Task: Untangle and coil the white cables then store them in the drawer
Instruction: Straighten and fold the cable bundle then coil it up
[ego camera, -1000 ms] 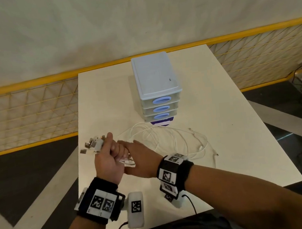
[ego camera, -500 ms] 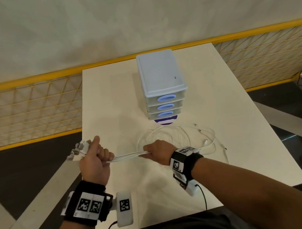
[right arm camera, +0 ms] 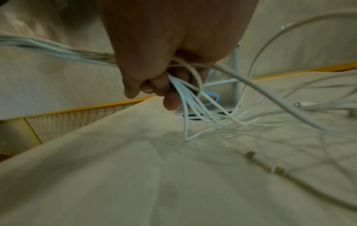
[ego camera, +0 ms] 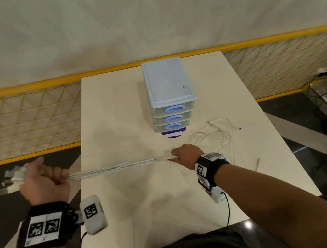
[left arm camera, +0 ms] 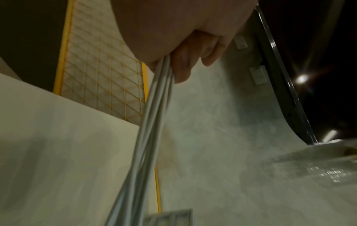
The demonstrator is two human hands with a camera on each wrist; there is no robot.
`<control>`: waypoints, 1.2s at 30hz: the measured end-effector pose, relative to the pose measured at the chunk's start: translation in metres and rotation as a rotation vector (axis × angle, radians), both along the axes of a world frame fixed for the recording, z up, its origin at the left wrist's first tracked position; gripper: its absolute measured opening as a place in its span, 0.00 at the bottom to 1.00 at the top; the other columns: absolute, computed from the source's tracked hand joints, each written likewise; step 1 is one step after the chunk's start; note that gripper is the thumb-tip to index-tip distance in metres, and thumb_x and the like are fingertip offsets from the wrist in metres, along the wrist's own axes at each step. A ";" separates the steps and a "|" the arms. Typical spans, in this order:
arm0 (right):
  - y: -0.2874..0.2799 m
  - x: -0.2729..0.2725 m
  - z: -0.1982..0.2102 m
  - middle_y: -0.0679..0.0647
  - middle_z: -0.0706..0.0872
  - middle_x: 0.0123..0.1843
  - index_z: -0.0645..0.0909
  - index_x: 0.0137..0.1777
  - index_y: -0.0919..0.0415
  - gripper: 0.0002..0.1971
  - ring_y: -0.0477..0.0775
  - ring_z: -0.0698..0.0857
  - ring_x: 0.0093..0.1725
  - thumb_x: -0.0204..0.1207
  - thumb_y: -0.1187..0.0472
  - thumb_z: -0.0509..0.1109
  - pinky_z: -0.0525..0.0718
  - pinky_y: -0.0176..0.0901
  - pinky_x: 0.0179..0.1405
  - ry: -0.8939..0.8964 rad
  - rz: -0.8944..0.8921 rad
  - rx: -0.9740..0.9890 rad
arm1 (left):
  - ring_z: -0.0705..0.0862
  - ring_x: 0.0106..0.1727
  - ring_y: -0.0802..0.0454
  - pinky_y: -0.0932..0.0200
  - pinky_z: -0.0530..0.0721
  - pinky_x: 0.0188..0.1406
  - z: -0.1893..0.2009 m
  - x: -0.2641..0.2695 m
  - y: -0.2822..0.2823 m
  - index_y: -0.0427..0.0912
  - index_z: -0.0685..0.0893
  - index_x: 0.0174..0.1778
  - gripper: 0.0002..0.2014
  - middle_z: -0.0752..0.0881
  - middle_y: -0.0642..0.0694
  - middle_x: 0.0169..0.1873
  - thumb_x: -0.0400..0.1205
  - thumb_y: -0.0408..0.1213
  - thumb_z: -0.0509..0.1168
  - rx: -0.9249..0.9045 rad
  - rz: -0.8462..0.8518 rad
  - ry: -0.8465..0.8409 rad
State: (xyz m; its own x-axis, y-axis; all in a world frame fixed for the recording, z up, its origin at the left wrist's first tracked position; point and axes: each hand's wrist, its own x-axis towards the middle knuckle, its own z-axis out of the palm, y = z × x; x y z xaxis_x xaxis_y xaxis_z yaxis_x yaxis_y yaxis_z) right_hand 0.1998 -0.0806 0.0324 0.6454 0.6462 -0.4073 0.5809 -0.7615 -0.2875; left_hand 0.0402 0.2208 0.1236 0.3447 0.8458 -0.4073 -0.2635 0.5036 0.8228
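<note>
Left hand is fisted on a bundle of cables, held off the left edge of the tabletop, plug ends sticking out past the thumb side. Right hand fingers are curled round the same cables near tabletop centre, so the strands run taut and straight between the two hands. Right of the right hand the slack lies in loose tangled loops on the tabletop, connectors scattered at the right. Drawer unit stands at far centre, three drawers shut, just beyond the loops. Yellow mesh fence runs behind.
</note>
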 end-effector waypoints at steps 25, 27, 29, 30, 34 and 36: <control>-0.004 -0.043 0.001 0.63 0.82 0.64 0.77 0.66 0.58 0.20 0.65 0.79 0.64 0.82 0.46 0.57 0.75 0.49 0.61 0.239 0.032 -0.054 | 0.63 0.11 0.61 0.71 0.59 0.13 -0.034 0.034 -0.077 0.48 0.77 0.23 0.19 0.69 0.57 0.11 0.80 0.28 0.66 0.255 -0.517 0.236; -0.001 -0.045 0.004 0.63 0.83 0.62 0.78 0.62 0.59 0.18 0.65 0.80 0.62 0.82 0.48 0.57 0.76 0.49 0.57 0.202 0.021 -0.044 | 0.71 0.13 0.64 0.71 0.69 0.15 -0.041 0.033 -0.101 0.45 0.82 0.29 0.12 0.77 0.55 0.14 0.76 0.29 0.71 0.437 -0.722 0.323; 0.004 -0.046 0.008 0.64 0.84 0.59 0.79 0.57 0.61 0.17 0.66 0.81 0.58 0.82 0.49 0.57 0.75 0.49 0.49 0.187 0.016 -0.028 | 0.82 0.25 0.65 0.74 0.78 0.30 -0.054 0.031 -0.124 0.42 0.85 0.32 0.08 0.87 0.52 0.23 0.70 0.26 0.76 0.578 -0.993 0.312; 0.007 -0.047 0.009 0.65 0.85 0.57 0.80 0.55 0.61 0.17 0.67 0.82 0.56 0.81 0.50 0.57 0.73 0.48 0.45 0.187 0.015 -0.020 | 0.86 0.32 0.64 0.73 0.80 0.37 -0.064 0.029 -0.132 0.43 0.88 0.35 0.08 0.90 0.54 0.30 0.68 0.27 0.78 0.619 -1.120 0.343; 0.010 -0.046 0.019 0.68 0.86 0.51 0.81 0.52 0.63 0.16 0.68 0.84 0.51 0.80 0.53 0.58 0.71 0.46 0.39 0.211 0.010 -0.006 | 0.88 0.45 0.62 0.65 0.84 0.47 -0.085 0.020 -0.151 0.52 0.89 0.50 0.17 0.91 0.59 0.43 0.64 0.42 0.75 0.759 -1.333 0.407; 0.007 -0.045 0.023 0.68 0.86 0.51 0.82 0.54 0.63 0.15 0.67 0.84 0.51 0.80 0.54 0.58 0.71 0.45 0.39 0.211 0.008 0.004 | 0.86 0.47 0.67 0.71 0.81 0.47 -0.084 0.020 -0.154 0.59 0.86 0.52 0.20 0.90 0.64 0.44 0.66 0.37 0.75 0.802 -1.372 0.410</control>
State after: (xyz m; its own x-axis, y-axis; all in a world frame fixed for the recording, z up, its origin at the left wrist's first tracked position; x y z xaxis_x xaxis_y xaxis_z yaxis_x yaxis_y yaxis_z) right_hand 0.1544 -0.0740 0.0550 0.5411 0.6527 -0.5302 0.5135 -0.7558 -0.4063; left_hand 0.0601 0.0672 0.0395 0.9562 0.0446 -0.2893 0.2823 -0.4017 0.8712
